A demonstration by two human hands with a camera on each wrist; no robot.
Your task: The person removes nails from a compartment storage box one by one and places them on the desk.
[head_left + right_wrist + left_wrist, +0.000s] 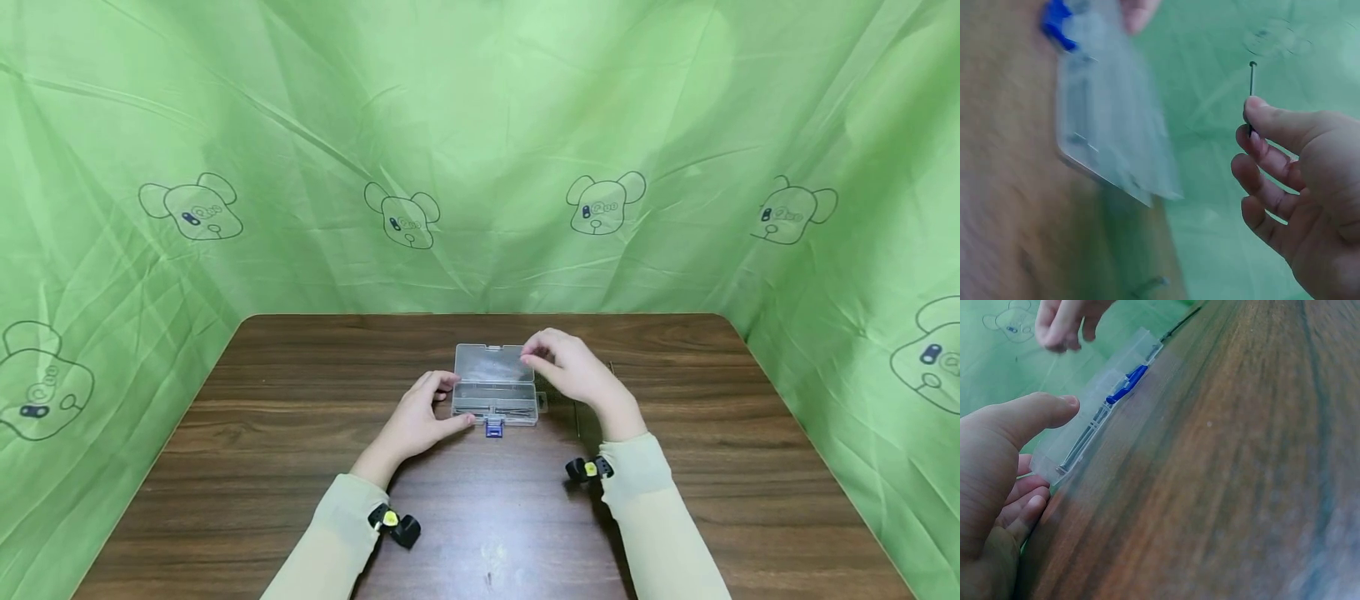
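A clear plastic box (495,392) lies open in the middle of the wooden table (300,467), lid (489,363) folded back, blue clasp (493,428) at its front. Thin metal pins (1085,440) lie inside it. My left hand (429,410) holds the box's left end between thumb (1035,415) and fingers. My right hand (572,368) hovers over the box's right rear corner and pinches one thin metal pin (1252,84) upright between thumb and forefinger. The box (1110,125) is blurred in the right wrist view.
Thin dark pins (578,419) lie loose on the table just right of the box. Green cloth printed with bear heads (480,150) walls in the table at the back and both sides. Bare wood stretches in front of the box.
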